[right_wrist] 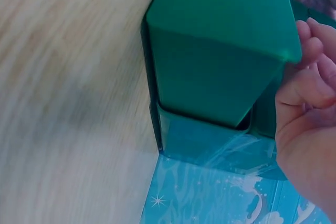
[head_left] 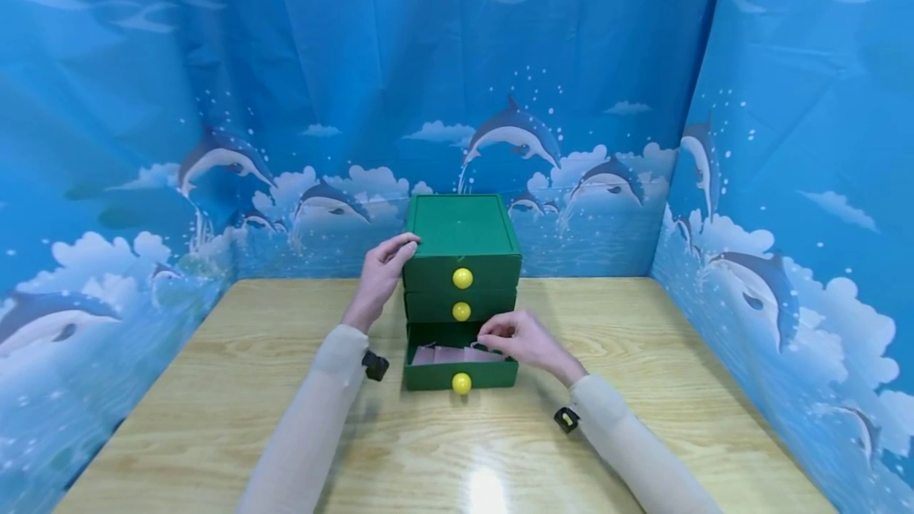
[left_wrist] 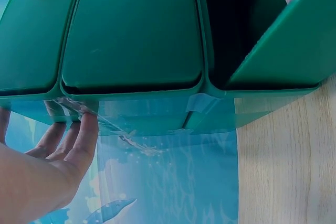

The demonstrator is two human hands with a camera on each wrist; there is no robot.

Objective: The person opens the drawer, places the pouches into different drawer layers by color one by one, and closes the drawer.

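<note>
A green three-drawer cabinet (head_left: 464,226) with round yellow knobs stands on the table, its bottom drawer (head_left: 428,377) pulled out. Several pale pink pouches (head_left: 448,354) lie in a row inside that drawer. My left hand (head_left: 381,274) rests against the cabinet's upper left side; in the left wrist view its extended fingers (left_wrist: 84,142) touch the side wall. Over the right end of the open drawer, my right hand (head_left: 527,339) has curled fingers and pinches the thin cord of the rightmost pouch (head_left: 485,355). In the right wrist view the drawer wall hides that pouch.
The wooden table (head_left: 286,355) extends around the cabinet on both sides and in front. A blue curtain (head_left: 343,101) printed with dolphins and clouds hangs close behind and along both sides. The middle drawer (head_left: 435,304) and top drawer (head_left: 432,272) are closed.
</note>
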